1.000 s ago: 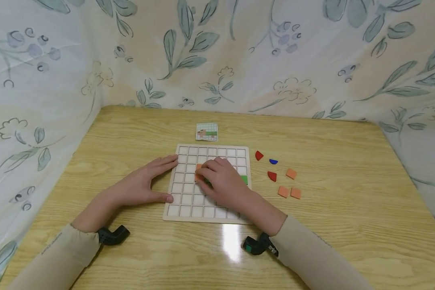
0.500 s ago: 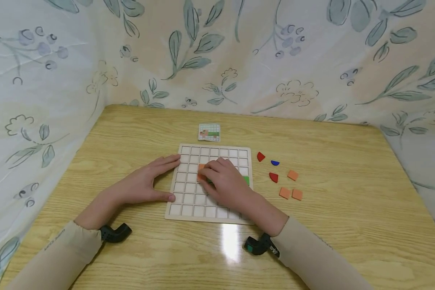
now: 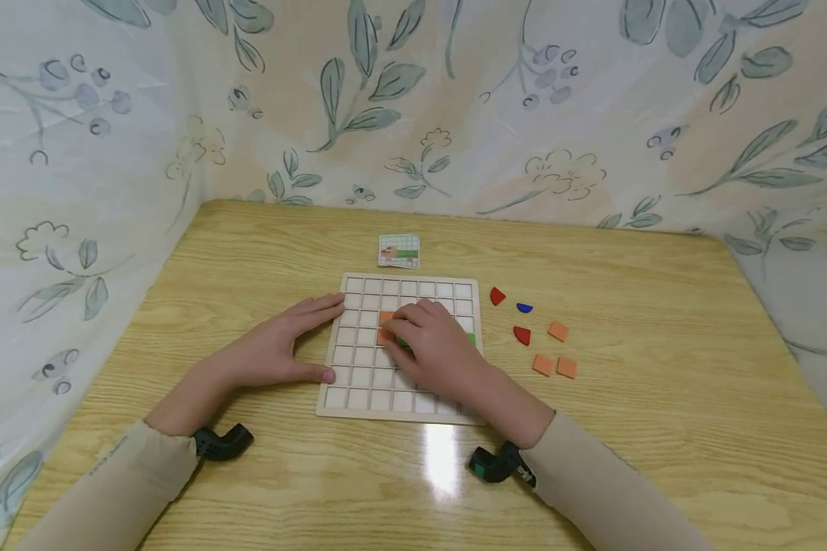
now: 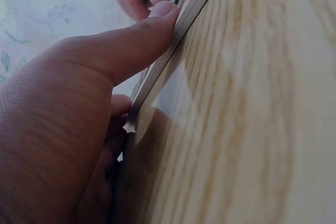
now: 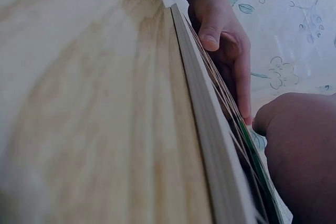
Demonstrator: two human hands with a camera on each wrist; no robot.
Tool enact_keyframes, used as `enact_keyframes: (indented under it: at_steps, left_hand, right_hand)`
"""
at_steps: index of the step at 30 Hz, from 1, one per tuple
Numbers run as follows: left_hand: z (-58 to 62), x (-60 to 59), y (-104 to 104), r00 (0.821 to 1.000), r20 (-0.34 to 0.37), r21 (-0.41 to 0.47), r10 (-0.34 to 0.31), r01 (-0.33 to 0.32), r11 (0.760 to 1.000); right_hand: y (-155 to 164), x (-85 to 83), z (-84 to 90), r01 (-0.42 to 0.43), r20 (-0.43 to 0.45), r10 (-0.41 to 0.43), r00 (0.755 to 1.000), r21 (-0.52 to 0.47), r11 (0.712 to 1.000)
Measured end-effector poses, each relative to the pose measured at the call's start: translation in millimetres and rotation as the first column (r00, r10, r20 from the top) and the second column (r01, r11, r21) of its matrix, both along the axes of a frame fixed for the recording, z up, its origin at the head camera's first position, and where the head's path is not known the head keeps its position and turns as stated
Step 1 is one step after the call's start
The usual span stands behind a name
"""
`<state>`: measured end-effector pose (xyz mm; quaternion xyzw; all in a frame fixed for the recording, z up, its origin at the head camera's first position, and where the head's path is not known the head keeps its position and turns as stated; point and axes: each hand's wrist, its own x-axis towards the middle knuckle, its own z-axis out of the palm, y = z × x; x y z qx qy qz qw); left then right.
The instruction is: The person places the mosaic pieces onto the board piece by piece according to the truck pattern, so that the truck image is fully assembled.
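1. In the head view the left hand [image 3: 272, 348] lies flat on the table [image 3: 661, 428], fingers straight and together, their tips on the left edge of the board [image 3: 358, 383]; the thumb tip presses that edge lower down.
2. The left wrist view adds what the head view cannot: the thumb [image 4: 131, 45] is braced against the thin side of the board [image 4: 178, 30], with the other fingers tucked below it along the same edge.
3. The right hand [image 3: 437, 344] rests over the middle of the board, fingers curled down onto an orange tile [image 3: 386, 327] just beyond their tips; a green tile [image 3: 471, 338] peeks out on the far side of the knuckles.
4. Whether those fingers pinch the orange tile or only press it, I cannot tell; the right wrist view shows just the back of the hand [image 5: 304, 150] and a green sliver at the board [image 5: 210, 129] surface.
5. That same view catches the left hand [image 5: 226, 40] across the board, thumb on the edge.
6. Only the head view shows the loose pieces, well off from the right fingers: two red pieces [image 3: 521, 334], a blue piece [image 3: 524, 308] and three orange squares [image 3: 554, 358].
7. A pattern card [image 3: 399, 250] lies beyond the board, past both sets of fingertips.
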<state>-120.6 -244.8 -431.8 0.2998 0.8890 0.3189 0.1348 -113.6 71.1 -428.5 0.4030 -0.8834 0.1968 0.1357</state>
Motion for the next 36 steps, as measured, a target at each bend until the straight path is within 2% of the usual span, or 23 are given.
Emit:
enact_keyframes:
  at_steps: [7, 24, 36]
  left_hand:
    - [-1.7, 1.5, -1.1, 1.0, -0.01, -0.012, 0.003, -0.003, 1.0]
    - [-2.9, 0.5, 3.6, 1.0, -0.021, -0.014, -0.006, 0.005, 1.0]
    - [-1.8, 0.4, 1.3, 1.0, -0.023, -0.016, -0.003, 0.002, 1.0]
  right_hand:
    - [8.4, 3.6, -0.7, 0.004, -0.036, -0.005, 0.999, -0.018, 1.0]
    - [31.2, 10.0, -0.3, 0.018, -0.034, -0.02, 0.999, -0.051, 0.999]
    - [55.0, 20.1, 0.0, 0.078, -0.026, -0.079, 0.997, -0.038, 0.996]
